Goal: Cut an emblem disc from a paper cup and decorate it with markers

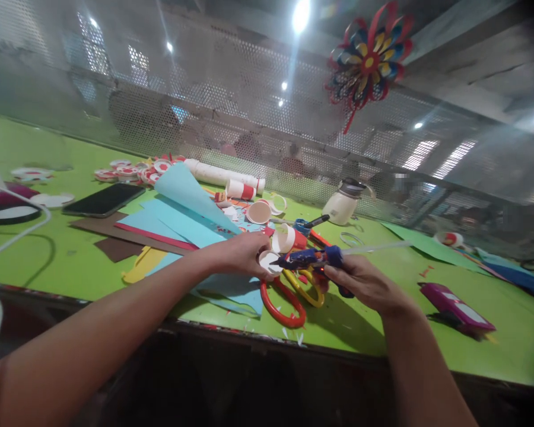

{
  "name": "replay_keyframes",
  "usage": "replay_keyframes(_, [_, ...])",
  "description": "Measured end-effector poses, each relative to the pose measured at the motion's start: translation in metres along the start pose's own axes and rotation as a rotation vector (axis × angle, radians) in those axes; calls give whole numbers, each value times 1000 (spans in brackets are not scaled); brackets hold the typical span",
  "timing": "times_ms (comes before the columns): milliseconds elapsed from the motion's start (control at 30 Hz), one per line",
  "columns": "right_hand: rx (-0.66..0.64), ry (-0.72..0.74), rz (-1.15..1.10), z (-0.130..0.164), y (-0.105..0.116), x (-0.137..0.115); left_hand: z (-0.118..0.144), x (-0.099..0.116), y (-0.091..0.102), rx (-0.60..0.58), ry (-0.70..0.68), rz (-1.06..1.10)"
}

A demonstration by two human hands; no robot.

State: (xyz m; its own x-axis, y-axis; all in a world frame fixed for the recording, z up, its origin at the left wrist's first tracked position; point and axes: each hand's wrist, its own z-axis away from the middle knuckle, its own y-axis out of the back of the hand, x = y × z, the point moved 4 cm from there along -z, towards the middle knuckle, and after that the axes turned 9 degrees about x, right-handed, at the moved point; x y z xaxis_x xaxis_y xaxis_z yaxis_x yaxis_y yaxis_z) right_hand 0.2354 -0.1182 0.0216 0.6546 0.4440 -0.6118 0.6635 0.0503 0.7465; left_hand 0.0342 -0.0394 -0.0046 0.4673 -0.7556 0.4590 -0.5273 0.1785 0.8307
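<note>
Head view, centre of frame: left hand (248,252) is pinching a round white paper piece (266,259), perhaps a cup end, thumb and fingers closed on its edge. Right hand (367,281) is wrapping firmly around the handle of a blue glue gun (309,259). Nozzle is overlapping the paper piece; contact cannot be told. Glue stick (378,247) is jutting from the gun's rear.

Risks, judged: gun is showing a red light, so it is probably heating; a wrist slip could be burning the nearby left fingers. Overly hard pinching could be creasing the paper. Red handle loop (266,296) is lying below the nozzle, possibly catching stray glue.

Containers: just behind the nozzle, a red-and-white cup (299,238) is lying tipped. Farther up, another cup (258,212) is facing outward, no contents being discernible. Right of upper centre, a cream jug (339,204) is standing upright, contents hidden.
</note>
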Motion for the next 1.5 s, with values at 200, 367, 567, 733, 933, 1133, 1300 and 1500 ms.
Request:
replay_keyframes(200, [47, -12, 35, -1, -3, 3, 1, 1, 0, 6, -23, 31])
replay_keyframes(367, [68, -1, 41, -2, -5, 1, 1, 2, 0, 27, -28, 18])
replay_keyframes(567, [100, 12, 50, -1, -4, 4, 1, 1, 1, 40, -23, 18])
replay_keyframes(733, [102, 36, 63, 2, -4, 5, 2, 1, 0, 29, -37, 46])
replay_keyframes(933, [141, 35, 98, 1, -8, 4, 2, 2, 0, 38, -17, 26])
replay_keyframes(1133, [150, 19, 122, 1, -6, 7, 2, 1, 0, 36, -16, 12])
replay_keyframes(1300, [135, 37, 128, 5, -5, 6, 2, 0, 0, 39, -18, 17])
replay_keyframes(1500, [133, 53, 125, 1, -9, 3, 1, -2, -2, 50, -35, 7])
